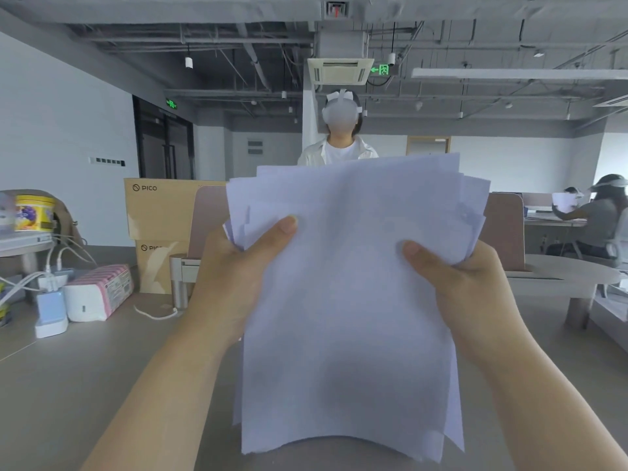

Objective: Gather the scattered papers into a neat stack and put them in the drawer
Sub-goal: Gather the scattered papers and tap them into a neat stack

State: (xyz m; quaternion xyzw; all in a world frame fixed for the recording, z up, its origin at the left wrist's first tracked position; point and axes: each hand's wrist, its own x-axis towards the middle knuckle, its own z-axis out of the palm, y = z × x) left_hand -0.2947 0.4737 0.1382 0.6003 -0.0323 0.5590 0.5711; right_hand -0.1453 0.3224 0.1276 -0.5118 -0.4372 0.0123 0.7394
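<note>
A bundle of white papers [346, 300] stands upright in front of me, held above the grey desk [85, 385]. Its sheets are uneven, with edges fanning out at the top and at both sides. My left hand [234, 277] grips the left edge, thumb across the front. On the right edge my right hand [465, 283] holds the bundle the same way. The bottom edge curls just above the desk surface. No drawer is in view.
At the left of the desk lie a pink-striped tissue pack [102, 290], a blue charger [51, 311] with white cables, and a yellow tub [34, 212]. Two cardboard boxes [159, 212] stand behind. A person stands beyond the desk divider [207, 215]; another sits far right.
</note>
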